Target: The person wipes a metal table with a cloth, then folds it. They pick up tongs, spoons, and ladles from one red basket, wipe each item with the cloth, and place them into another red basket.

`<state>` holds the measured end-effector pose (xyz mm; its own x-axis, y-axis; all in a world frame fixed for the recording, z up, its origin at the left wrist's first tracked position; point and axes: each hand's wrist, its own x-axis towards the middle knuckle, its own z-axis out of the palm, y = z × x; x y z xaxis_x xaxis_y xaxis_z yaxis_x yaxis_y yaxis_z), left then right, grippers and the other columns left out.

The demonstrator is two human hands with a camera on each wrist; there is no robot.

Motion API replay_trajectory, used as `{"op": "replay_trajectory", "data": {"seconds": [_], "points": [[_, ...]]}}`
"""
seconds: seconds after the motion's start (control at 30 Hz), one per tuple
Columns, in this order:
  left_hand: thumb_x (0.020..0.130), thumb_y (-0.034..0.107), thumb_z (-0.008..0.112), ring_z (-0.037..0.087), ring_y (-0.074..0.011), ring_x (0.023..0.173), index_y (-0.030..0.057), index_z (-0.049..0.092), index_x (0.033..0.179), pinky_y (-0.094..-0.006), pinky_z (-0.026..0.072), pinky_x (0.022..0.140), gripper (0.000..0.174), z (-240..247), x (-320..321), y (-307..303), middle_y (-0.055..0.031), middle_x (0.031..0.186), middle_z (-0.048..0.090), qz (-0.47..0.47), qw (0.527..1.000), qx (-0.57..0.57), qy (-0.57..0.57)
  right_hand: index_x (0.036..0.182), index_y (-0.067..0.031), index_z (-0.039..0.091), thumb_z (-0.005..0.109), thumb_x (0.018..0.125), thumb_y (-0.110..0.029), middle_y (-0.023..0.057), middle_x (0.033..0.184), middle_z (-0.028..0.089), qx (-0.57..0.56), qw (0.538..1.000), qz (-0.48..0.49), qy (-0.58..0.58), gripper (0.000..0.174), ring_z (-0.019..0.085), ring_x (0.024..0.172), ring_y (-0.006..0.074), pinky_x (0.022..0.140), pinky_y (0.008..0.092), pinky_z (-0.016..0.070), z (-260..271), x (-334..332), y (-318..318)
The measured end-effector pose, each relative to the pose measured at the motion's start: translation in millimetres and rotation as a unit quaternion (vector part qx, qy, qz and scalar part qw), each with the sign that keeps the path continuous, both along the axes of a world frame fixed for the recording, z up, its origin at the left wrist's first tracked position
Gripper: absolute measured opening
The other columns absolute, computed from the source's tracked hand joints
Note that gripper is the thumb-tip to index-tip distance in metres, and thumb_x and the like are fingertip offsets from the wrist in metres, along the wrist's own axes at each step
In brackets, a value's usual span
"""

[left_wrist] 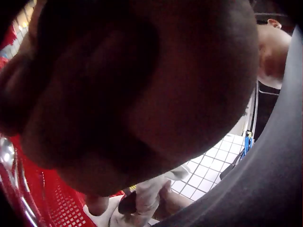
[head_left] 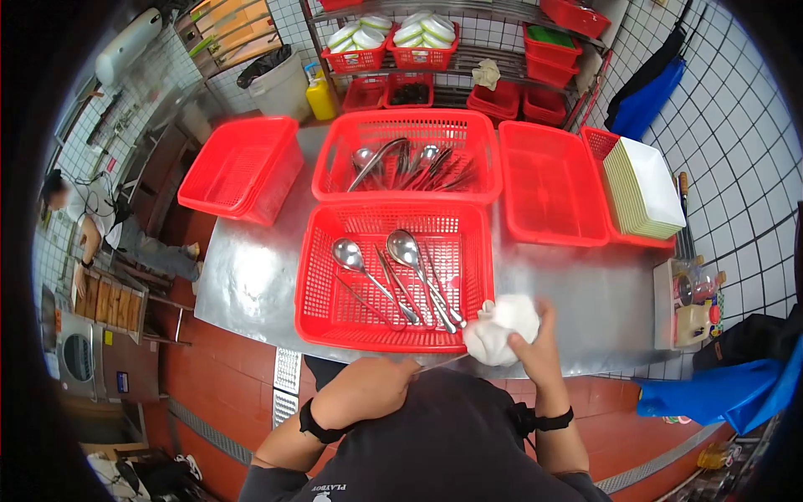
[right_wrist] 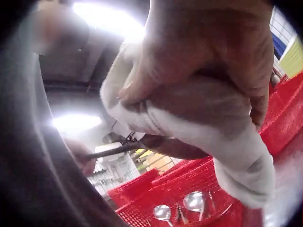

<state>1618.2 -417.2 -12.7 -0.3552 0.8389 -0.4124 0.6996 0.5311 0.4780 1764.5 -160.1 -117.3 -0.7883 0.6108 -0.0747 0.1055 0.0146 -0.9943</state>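
Observation:
Low in front of the body, my left hand (head_left: 368, 391) grips the thin handle of a metal spoon (right_wrist: 176, 147). My right hand (head_left: 542, 350) holds a bunched white cloth (head_left: 500, 330) against the spoon's bowl, which the cloth partly covers in the right wrist view. Both hands are just at the near side of a red perforated basket (head_left: 311, 289). Inside it lie large metal spoons (head_left: 403, 248) and several thin utensils, handles toward me. Dark shadow fills most of the left wrist view, where the left hand (left_wrist: 118, 104) hides its own grip.
Behind stands another red basket (head_left: 406, 124) with mixed cutlery (head_left: 427, 167). Red baskets (head_left: 242, 163) are stacked left on the metal table (head_left: 242, 280). A red tray (head_left: 556, 184) and stacked white dishes (head_left: 648, 188) stand right. Another person (head_left: 96, 213) is at far left.

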Motion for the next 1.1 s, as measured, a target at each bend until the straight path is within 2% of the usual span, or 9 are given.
{"op": "replay_trajectory", "data": {"seconds": [0.27, 0.33, 0.47, 0.53, 0.6, 0.83, 0.97, 1.03, 1.1], "points": [[0.093, 0.022, 0.048, 0.065, -0.0383, 0.084, 0.0081, 0.063, 0.106, -0.0479, 0.05, 0.072, 0.025, 16, -20, -15, -0.0164, 0.087, 0.069, 0.039, 0.996, 0.026, -0.079, 0.142, -0.0019, 0.033, 0.09, 0.063, -0.031, 0.0176, 0.127, 0.046, -0.02, 0.995, 0.093, -0.02, 0.102, 0.05, 0.116, 0.0264, 0.1, 0.0396, 0.0423, 7, -10, -3], [0.093, 0.023, 0.048, 0.065, -0.0374, 0.086, 0.009, 0.064, 0.106, -0.0472, 0.0499, 0.074, 0.025, 20, -21, -20, -0.0151, 0.09, 0.069, 0.051, 0.996, -0.001, -0.073, 0.14, -0.0016, 0.038, 0.091, 0.059, -0.029, 0.0167, 0.129, 0.049, 0.155, 0.971, 0.18, -0.026, 0.1, 0.052, 0.118, 0.0256, 0.098, 0.0394, 0.0441, 11, -21, -5], [0.093, 0.023, 0.048, 0.065, -0.0374, 0.083, 0.0113, 0.065, 0.106, -0.0478, 0.0496, 0.072, 0.025, 9, -17, -25, -0.0157, 0.087, 0.069, 0.02, 0.997, -0.031, -0.065, 0.131, -0.0055, 0.055, 0.085, 0.062, -0.023, 0.0182, 0.106, 0.067, 0.232, 0.891, 0.355, -0.16, 0.078, 0.063, 0.102, 0.0348, 0.088, 0.0417, 0.0498, 38, -34, -7], [0.093, 0.023, 0.048, 0.065, -0.0374, 0.082, 0.0115, 0.065, 0.106, -0.0482, 0.0495, 0.072, 0.025, 5, -15, -26, -0.0158, 0.086, 0.068, 0.017, 0.996, -0.056, -0.07, 0.125, -0.01, 0.06, 0.085, 0.06, -0.02, 0.0169, 0.102, 0.069, 0.222, 0.902, 0.343, -0.14, 0.07, 0.062, 0.096, 0.0382, 0.087, 0.0428, 0.0485, 31, -37, -9], [0.093, 0.023, 0.048, 0.065, -0.0382, 0.079, 0.0108, 0.064, 0.107, -0.0489, 0.0493, 0.07, 0.025, -2, -15, -30, -0.0176, 0.083, 0.068, 0.019, 0.998, -0.033, -0.048, 0.112, -0.0062, 0.065, 0.076, 0.066, -0.013, 0.0146, 0.094, 0.069, 0.282, 0.906, 0.301, -0.093, 0.049, 0.064, 0.094, 0.037, 0.082, 0.042, 0.0502, 28, -39, -11], [0.097, 0.027, 0.047, 0.064, -0.0404, 0.075, 0.0091, 0.061, 0.106, -0.0497, 0.0481, 0.067, 0.025, 9, -11, -17, -0.0211, 0.078, 0.066, 0.027, 0.999, -0.015, -0.035, 0.099, -0.0074, 0.065, 0.071, 0.066, -0.004, 0.0131, 0.09, 0.067, 0.367, 0.909, 0.195, -0.031, 0.034, 0.062, 0.092, 0.0342, 0.082, 0.0398, 0.0492, 25, -24, 7], [0.098, 0.028, 0.049, 0.064, -0.0411, 0.078, 0.0064, 0.06, 0.104, -0.049, 0.0473, 0.067, 0.024, 22, -16, -28, -0.0216, 0.081, 0.065, 0.072, 0.992, 0.046, -0.091, 0.109, -0.0021, 0.061, 0.067, 0.075, -0.006, 0.0168, 0.1, 0.066, 0.211, 0.972, -0.105, 0.015, 0.034, 0.064, 0.095, 0.0312, 0.087, 0.0386, 0.0485, -2, 5, 38], [0.098, 0.021, 0.052, 0.065, -0.032, 0.075, 0.0042, 0.059, 0.107, -0.04, 0.0477, 0.064, 0.02, 17, -27, -50, -0.0165, 0.08, 0.065, 0.098, 0.973, 0.178, -0.111, 0.111, -0.001, 0.06, 0.066, 0.078, -0.01, 0.0181, 0.102, 0.066, 0.157, 0.958, -0.236, -0.034, 0.035, 0.065, 0.096, 0.0316, 0.087, 0.0394, 0.0489, -21, 15, 65], [0.096, 0.018, 0.053, 0.065, -0.032, 0.083, 0.0049, 0.058, 0.113, -0.0381, 0.0484, 0.072, 0.022, 20, -37, -71, -0.0163, 0.088, 0.067, 0.24, 0.941, 0.129, -0.202, 0.113, 0.0002, 0.059, 0.066, 0.08, -0.013, 0.0193, 0.105, 0.067, 0.102, 0.924, -0.363, -0.068, 0.036, 0.065, 0.098, 0.032, 0.087, 0.0402, 0.0493, -40, 19, 84]]}}
